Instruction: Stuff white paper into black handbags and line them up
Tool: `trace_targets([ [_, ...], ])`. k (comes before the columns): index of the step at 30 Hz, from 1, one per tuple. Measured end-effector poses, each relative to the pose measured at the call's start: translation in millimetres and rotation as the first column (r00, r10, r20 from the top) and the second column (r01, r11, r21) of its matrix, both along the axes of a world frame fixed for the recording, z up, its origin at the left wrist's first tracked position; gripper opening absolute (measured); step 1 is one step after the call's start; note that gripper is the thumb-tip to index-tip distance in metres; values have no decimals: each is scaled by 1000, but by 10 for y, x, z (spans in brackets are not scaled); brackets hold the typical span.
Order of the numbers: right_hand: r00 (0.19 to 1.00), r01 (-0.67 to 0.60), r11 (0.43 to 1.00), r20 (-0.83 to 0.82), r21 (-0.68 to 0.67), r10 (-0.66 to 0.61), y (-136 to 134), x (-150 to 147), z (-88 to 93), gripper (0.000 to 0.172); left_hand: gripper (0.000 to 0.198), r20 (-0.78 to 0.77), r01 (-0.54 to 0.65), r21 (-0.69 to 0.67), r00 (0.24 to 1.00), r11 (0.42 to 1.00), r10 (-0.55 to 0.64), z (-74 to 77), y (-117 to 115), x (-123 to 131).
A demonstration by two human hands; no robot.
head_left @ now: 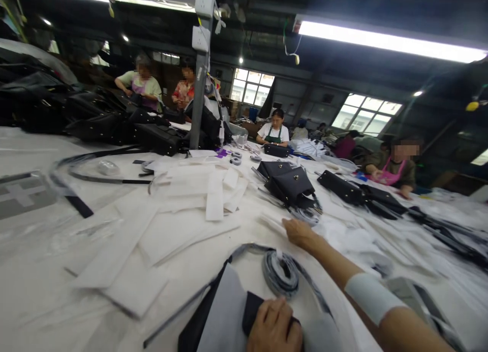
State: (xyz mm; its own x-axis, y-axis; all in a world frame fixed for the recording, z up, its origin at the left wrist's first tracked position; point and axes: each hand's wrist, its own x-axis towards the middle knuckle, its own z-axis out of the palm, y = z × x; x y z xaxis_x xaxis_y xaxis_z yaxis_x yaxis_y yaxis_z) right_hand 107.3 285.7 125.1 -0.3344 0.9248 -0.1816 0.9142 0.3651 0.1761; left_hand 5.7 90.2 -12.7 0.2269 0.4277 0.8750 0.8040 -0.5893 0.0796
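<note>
My left hand [275, 325] sits at the bottom edge, its fingers curled over a black bag piece [198, 324] that has a white sheet [224, 316] lying on it. Just beyond lies a coiled grey strap [281, 274], with a dark strap looping around it. My right hand [301, 233] reaches forward over the white table [46, 291], fingers stretched out low beside a thin white strip [271, 222], holding nothing that I can see. A white band wraps that forearm. A black handbag [292, 185] with a metal stud stands a little past the right hand.
White paper sheets and strips [213, 194] cover the middle of the table. Black bags are piled at the left [95, 121] and along the right [343, 187]. A grey pole [198, 88] rises from the table. Several other people work at the far sides.
</note>
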Motion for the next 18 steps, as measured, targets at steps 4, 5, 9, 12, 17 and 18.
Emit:
trace_targets([
  [4,996,58,992,-73,114,-50,-717,210,494,39,28,-35,75,-265,996,961,-87,253,-219,-63],
  [5,992,32,989,-126,142,-14,-953,198,563,35,26,-50,100,-348,991,932,-125,329,-274,-87],
  [9,888,-120,968,-412,219,204,-1861,51,463,25,17,-101,84,-671,974,737,-203,586,-417,-173],
  [12,875,-129,976,-443,176,195,-2257,23,168,29,20,-110,49,-762,973,646,-204,714,-580,-312],
  [17,919,-178,980,-341,88,198,-2482,49,0,41,36,10,278,-621,937,733,-348,681,-1057,-640],
  [18,929,-196,978,-306,71,209,-2517,35,19,44,38,22,307,-576,932,758,-361,641,-1127,-676],
])
